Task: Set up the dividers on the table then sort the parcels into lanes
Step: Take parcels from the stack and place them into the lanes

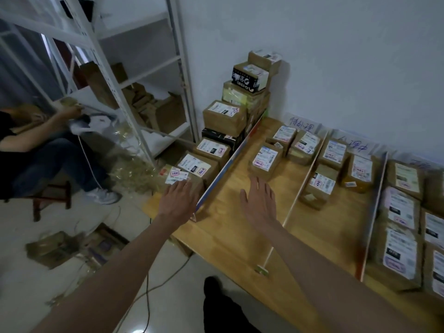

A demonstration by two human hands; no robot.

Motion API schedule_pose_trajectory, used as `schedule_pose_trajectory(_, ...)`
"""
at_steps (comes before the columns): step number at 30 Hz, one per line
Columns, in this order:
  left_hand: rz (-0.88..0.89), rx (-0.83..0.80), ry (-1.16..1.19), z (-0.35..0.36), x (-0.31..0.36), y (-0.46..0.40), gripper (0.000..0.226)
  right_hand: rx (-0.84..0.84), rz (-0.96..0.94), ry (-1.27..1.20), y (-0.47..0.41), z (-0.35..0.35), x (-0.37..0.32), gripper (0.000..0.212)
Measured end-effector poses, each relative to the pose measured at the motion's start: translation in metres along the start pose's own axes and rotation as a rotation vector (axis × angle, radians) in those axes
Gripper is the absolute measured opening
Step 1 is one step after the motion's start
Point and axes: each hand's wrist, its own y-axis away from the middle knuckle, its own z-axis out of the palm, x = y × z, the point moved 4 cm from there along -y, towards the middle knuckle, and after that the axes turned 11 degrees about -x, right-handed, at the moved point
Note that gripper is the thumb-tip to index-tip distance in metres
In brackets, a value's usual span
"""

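A wooden table (230,236) carries three upright dividers: a left divider (230,162), a thin middle divider (305,179) and a right divider (374,212). Labelled cardboard parcels lie in the lanes between them, such as one parcel (265,159) in the left lane. More parcels are stacked (224,114) left of the left divider. My left hand (177,200) hovers with straight fingers over the nearest stacked parcel (177,176). My right hand (259,203) is spread flat above the left lane, holding nothing.
Handwritten paper signs (301,122) stand against the white wall behind the lanes. A metal shelf rack (134,92) with boxes stands at left. A seated person (36,152) works nearby. Flattened cartons (57,248) and a cable (149,292) lie on the floor.
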Motion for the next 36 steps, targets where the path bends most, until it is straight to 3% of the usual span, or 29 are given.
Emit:
schedule_pose_trajectory(11, -0.068, -0.109, 0.009, 0.01, -0.117, -0.101, 0.057, -0.142, 0.054, -0.054, -0.091, 0.09, -0.073, 0.042)
schedule_pose_trajectory(19, 0.059, -0.119, 0.0, 0.014, -0.148, -0.151, 0.039, -0.222, 0.135, -0.086, -0.118, 0.135, -0.115, 0.039)
schedule_pose_trajectory(24, 0.07, -0.211, 0.055, 0.025, -0.165, -0.173, 0.046, -0.302, 0.234, -0.128, -0.122, 0.157, -0.129, 0.049)
schedule_pose_trajectory(32, 0.263, -0.254, -0.002, 0.04, -0.202, -0.187, 0.061, -0.284, 0.386, -0.08, -0.116, 0.19, -0.167, 0.039)
schedule_pose_trajectory(36, 0.118, -0.227, 0.195, 0.04, -0.231, -0.183, 0.076, -0.338, 0.388, 0.008, -0.11, 0.203, -0.194, 0.042)
